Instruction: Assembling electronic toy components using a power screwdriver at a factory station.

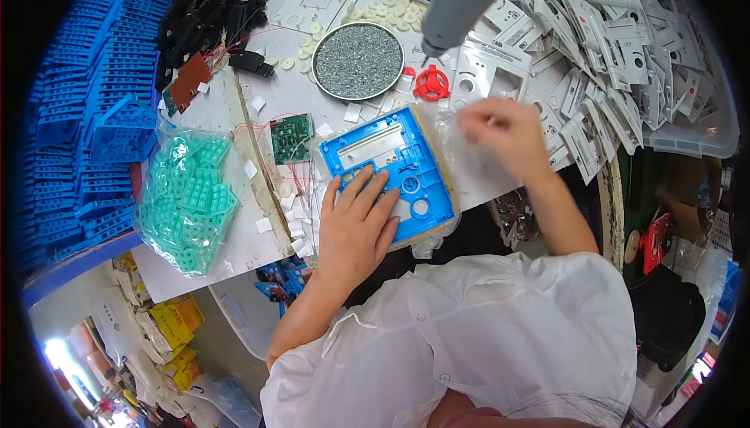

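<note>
A blue plastic housing (432, 164), its ribbed inner side facing up, rests on a pad wrapped in clear plastic (444, 229) in front of me. My left hand (353, 225) lies on its near left part, fingers spread flat and pressing on it. To the right of the housing, my right hand (506, 135) is raised above the table, blurred, with curled fingers. Whatever may be between those fingertips is too small to make out. A red round plastic part (431, 83) lies beyond the housing, below a hanging grey powered screwdriver (461, 2).
A round dish (314, 73) of small metal screws (359, 61) stands behind the housing. A green circuit board (291, 139) with red wires and a bag of mint-green keypads (191, 197) lie left. Blue housings (94, 115) are stacked far left; white panels (617, 45) heap at right.
</note>
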Tool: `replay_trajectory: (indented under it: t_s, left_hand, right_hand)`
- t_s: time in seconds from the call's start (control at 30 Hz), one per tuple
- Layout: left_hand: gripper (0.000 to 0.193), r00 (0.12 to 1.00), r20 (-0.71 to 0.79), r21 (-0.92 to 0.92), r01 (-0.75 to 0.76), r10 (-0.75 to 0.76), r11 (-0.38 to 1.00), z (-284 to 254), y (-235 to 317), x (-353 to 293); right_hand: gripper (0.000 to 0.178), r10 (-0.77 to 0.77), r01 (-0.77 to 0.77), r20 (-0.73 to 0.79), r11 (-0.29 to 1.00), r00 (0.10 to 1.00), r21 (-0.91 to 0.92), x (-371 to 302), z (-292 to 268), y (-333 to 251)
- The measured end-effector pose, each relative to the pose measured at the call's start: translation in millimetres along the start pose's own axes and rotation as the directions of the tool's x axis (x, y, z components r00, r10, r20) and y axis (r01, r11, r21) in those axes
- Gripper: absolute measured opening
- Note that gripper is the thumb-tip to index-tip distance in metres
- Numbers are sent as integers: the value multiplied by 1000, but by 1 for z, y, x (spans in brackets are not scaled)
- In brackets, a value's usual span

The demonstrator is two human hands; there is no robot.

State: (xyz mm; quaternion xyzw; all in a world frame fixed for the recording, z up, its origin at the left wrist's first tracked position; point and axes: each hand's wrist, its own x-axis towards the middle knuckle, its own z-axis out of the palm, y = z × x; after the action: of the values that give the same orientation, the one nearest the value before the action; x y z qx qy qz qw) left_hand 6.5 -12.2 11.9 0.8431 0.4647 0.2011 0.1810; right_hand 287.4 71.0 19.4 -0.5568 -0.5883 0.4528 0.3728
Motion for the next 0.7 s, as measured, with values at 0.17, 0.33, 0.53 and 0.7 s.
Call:
replay_trajectory:
  t_s: [0.17,0.33,0.53,0.7]
  left_hand:
    - [42,1000,13,59,-23,22,998,2,2,-1]
    - [42,999,13,58,-32,31,998,4,-1,-2]
    - [43,1000,6,44,-25,25,999,7,-3,-3]
    - [44,999,19,50,-29,28,998,6,-3,-4]
  right_hand:
    - [13,-502,522,151,784,851,-336,-38,60,5]
    - [17,-571,572,156,685,806,-450,-35,73,5]
    - [17,-498,535,216,690,840,-487,-31,72,-2]
    - [17,-511,588,306,595,803,-548,-23,72,-9]
